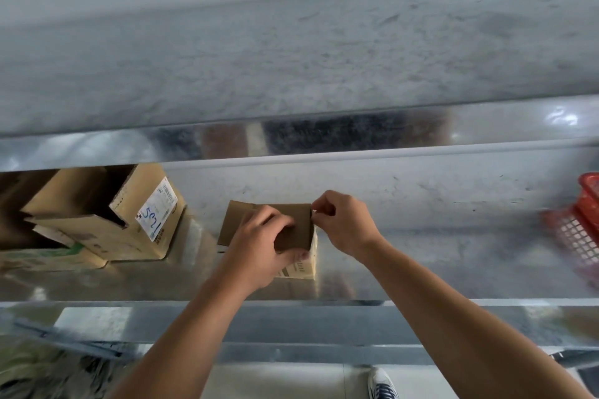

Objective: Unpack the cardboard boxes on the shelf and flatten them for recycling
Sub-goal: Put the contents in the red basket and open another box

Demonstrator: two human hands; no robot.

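1. Small box (298, 266) stands on the metal shelf (421, 204), near the front edge, with one brown flap lifted.
2. Left hand (256, 249): fingers curled over the box top, clamped on it.
3. Right hand (343, 227): fingers pinched together on the flap's right corner.
4. Risk: a sharp pull may tear the flap.
5. Risk: the same pull may drag the box off the shelf if the left grip slackens.
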